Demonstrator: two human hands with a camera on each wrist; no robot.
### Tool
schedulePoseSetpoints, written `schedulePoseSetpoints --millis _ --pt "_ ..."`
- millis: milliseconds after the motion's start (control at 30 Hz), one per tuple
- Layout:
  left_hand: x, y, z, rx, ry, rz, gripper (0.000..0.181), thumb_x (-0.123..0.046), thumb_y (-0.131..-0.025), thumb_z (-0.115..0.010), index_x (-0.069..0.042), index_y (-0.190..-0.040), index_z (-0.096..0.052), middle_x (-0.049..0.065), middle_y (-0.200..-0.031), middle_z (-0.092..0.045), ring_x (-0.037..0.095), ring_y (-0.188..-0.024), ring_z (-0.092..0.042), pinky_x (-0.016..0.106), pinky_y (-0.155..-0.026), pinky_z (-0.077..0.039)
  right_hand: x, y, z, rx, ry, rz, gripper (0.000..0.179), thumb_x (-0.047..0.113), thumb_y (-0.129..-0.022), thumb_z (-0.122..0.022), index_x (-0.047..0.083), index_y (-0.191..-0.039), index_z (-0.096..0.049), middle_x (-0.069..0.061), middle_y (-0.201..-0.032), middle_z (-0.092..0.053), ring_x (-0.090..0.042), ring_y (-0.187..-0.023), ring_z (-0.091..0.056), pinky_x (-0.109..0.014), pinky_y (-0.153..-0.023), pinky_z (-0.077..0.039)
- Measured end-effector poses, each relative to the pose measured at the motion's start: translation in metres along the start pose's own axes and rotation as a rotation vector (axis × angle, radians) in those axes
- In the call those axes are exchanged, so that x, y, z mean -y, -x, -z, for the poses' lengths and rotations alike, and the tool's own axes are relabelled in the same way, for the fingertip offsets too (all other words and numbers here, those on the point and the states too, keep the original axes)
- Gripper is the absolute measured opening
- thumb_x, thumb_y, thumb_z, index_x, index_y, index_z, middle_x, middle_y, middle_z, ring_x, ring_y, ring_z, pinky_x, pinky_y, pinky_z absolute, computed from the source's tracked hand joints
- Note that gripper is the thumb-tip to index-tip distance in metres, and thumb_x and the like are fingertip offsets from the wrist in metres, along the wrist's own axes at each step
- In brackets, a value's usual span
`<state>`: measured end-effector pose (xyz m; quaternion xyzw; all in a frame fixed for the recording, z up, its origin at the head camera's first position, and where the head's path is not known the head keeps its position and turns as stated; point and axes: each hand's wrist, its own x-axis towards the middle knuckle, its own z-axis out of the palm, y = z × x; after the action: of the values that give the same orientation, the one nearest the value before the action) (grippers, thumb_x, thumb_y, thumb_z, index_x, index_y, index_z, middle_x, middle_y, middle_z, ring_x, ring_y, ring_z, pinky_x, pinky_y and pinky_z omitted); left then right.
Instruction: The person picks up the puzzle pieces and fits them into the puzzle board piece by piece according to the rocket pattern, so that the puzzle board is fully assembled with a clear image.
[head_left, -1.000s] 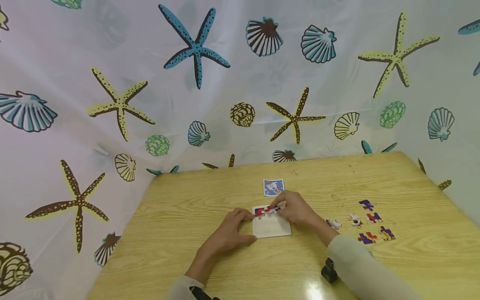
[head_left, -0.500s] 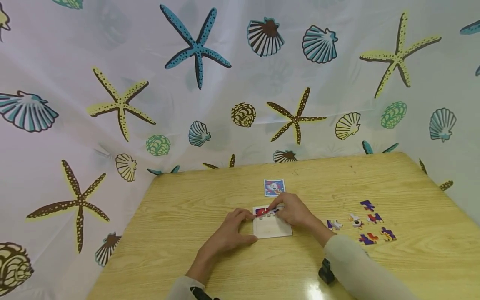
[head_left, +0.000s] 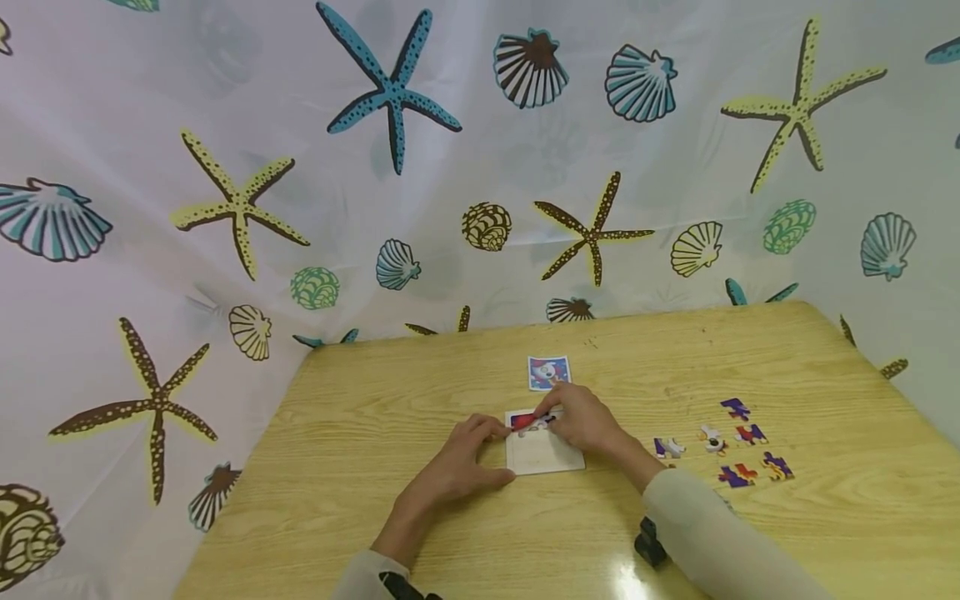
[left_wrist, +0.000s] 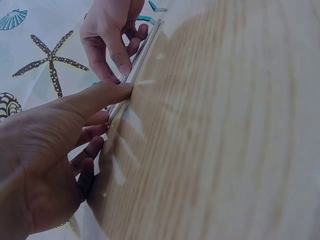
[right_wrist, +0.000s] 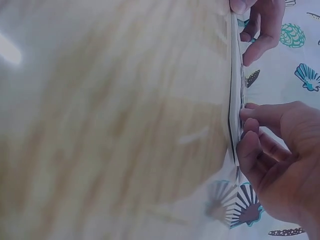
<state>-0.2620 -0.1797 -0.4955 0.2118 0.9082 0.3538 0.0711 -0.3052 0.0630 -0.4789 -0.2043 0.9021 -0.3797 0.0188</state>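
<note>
A pale square puzzle board (head_left: 543, 458) lies flat on the table, with red, purple and white jigsaw pieces (head_left: 521, 423) along its far edge. My left hand (head_left: 457, 467) holds the board's left side, thumb at the near corner and fingertips further up. Over the far right part of the board, my right hand (head_left: 588, 419) pinches a jigsaw piece between thumb and index finger, which hide most of it. Both wrist views are low and edge-on: the board (right_wrist: 235, 80) shows as a thin strip, its pieces unclear.
Just beyond the board lies a small picture card (head_left: 548, 372) of a white character. Several loose jigsaw pieces (head_left: 737, 476) are spread on the wooden table (head_left: 390, 392) to the right. A shell-and-starfish cloth (head_left: 442, 167) hangs behind and beside the table.
My right index finger and thumb have shifted slightly left along the pieces on the board. My left hand keeps its place at the board's left side.
</note>
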Motion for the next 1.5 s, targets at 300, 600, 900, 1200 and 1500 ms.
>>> schedulePoseSetpoints --millis 300,600,900,1200,1500 --pt "0.000 0.000 0.000 -0.001 0.021 -0.004 0.054 -0.030 -0.086 -0.085 -0.016 -0.134 -0.064 0.002 -0.144 -0.050 0.030 -0.142 -0.037 0.056 -0.115 -0.036 0.001 -0.001 0.001 0.001 0.035 -0.016 0.021 -0.007 -0.089 -0.074 0.008 -0.100 -0.083 -0.009 -0.117 -0.074 -0.035 -0.148 -0.042 -0.055 -0.119 -0.035" --pt "-0.001 0.000 0.000 -0.004 0.014 -0.005 0.054 -0.031 -0.086 -0.085 -0.016 -0.134 -0.064 0.002 -0.144 -0.050 0.030 -0.142 -0.037 0.056 -0.116 -0.035 0.002 0.001 0.003 0.017 0.030 -0.015 0.020 -0.005 -0.089 -0.074 0.008 -0.102 -0.083 -0.010 -0.120 -0.072 -0.036 -0.148 -0.041 -0.056 -0.118 -0.036" --pt "0.000 0.001 0.000 -0.005 0.009 -0.006 0.053 -0.031 -0.087 -0.085 -0.017 -0.133 -0.064 0.001 -0.144 -0.050 0.030 -0.143 -0.036 0.057 -0.116 -0.035 0.001 0.001 0.003 0.021 0.014 -0.002 0.020 -0.002 -0.091 -0.071 0.007 -0.106 -0.082 -0.008 -0.114 -0.069 -0.037 -0.145 -0.045 -0.051 -0.109 -0.046" --pt "0.002 -0.001 -0.001 0.007 0.007 0.004 0.054 -0.032 -0.087 -0.084 -0.019 -0.134 -0.063 -0.001 -0.145 -0.049 0.029 -0.142 -0.037 0.056 -0.116 -0.035 -0.002 0.008 0.006 0.023 -0.017 0.053 0.031 -0.002 -0.094 -0.068 0.003 -0.123 -0.074 -0.015 -0.126 -0.071 -0.042 -0.151 -0.034 -0.059 -0.121 -0.029" --pt "0.003 -0.003 -0.002 -0.002 -0.016 0.016 0.055 -0.034 -0.086 -0.085 -0.018 -0.134 -0.064 0.002 -0.145 -0.050 0.030 -0.140 -0.039 0.057 -0.115 -0.037 -0.015 0.010 0.011 0.016 -0.167 0.048 0.035 0.001 -0.099 -0.064 0.004 -0.134 -0.067 -0.018 -0.127 -0.065 -0.014 -0.051 -0.055 -0.028 -0.052 -0.049"
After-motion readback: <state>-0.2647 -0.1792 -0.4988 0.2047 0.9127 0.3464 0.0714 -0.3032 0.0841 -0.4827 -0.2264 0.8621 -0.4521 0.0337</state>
